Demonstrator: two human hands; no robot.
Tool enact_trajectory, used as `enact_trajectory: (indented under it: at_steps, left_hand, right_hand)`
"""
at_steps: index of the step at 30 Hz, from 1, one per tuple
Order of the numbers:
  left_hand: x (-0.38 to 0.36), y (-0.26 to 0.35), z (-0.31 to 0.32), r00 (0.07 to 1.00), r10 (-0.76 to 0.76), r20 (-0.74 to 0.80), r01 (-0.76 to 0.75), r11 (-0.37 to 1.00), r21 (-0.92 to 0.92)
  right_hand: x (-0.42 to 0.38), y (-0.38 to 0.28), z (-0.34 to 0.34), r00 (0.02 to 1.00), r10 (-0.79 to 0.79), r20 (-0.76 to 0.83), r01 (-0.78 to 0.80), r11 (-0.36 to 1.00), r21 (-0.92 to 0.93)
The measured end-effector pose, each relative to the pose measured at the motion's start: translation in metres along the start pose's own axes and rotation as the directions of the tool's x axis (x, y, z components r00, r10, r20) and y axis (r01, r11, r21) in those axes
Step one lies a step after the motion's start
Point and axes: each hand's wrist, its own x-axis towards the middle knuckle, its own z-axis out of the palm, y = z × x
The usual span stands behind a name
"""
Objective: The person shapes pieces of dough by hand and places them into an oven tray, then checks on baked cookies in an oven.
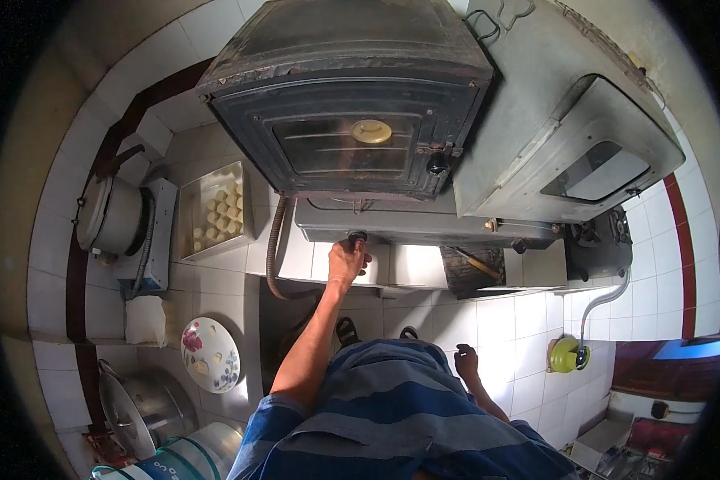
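My left hand (348,262) reaches forward to the front of the grey gas stove (416,226). Its fingers are closed round a black knob (358,237) at the stove's left end. Above stands a dark metal oven (344,88), its door shut; a cream oval plate (371,131) shows at the door's window. By my side hangs my right hand (466,362), low over the tiled floor, touching nothing. It is small in view, its fingers loosely apart with nothing seen in them.
At left, a square metal tray (186,220) holds several pale dough pieces, beside a lidded pot (116,216). A flowered plate (210,356) lies nearer me. A second, lighter oven (528,152) stands right. A brown hose (275,248) hangs left; a green gas cylinder (564,354) stands right.
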Motion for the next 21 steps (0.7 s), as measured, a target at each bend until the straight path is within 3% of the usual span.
enact_trajectory:
  at_steps: [5,9,10,11,14,18,21]
  left_hand:
    - [-0.018,0.005,-0.007,0.998,-0.07,0.004,0.07,0.998,0.001]
    - [-0.049,-0.032,-0.016,0.994,-0.081,0.08,0.081,0.997,0.005]
    - [-0.067,-0.034,-0.025,0.988,-0.085,0.128,0.088,0.996,-0.011]
    - [-0.076,-0.057,-0.027,0.995,-0.05,0.084,0.049,0.999,0.012]
    - [-0.115,-0.09,-0.045,0.996,-0.091,-0.009,0.091,0.995,0.03]
    - [-0.17,-0.099,-0.078,0.973,-0.165,-0.164,0.16,0.986,-0.044]
    - [-0.205,-0.096,-0.108,0.956,-0.173,-0.238,0.161,0.984,-0.071]
  right_hand:
    - [0.006,-0.018,-0.015,0.984,0.129,0.122,-0.126,0.992,-0.031]
    - [0.024,0.002,-0.017,0.978,0.03,0.206,-0.042,0.998,0.056]
    - [0.034,0.008,-0.017,0.973,-0.061,0.223,0.05,0.997,0.053]
    - [0.045,0.01,-0.017,0.96,-0.019,0.279,0.003,0.998,0.057]
    - [0.082,0.022,-0.011,0.871,-0.256,0.419,0.261,0.964,0.047]
    - [0.127,-0.014,0.012,0.748,-0.281,0.601,0.303,0.951,0.067]
    - [0.149,-0.077,0.046,0.56,-0.42,0.714,0.441,0.881,0.172]
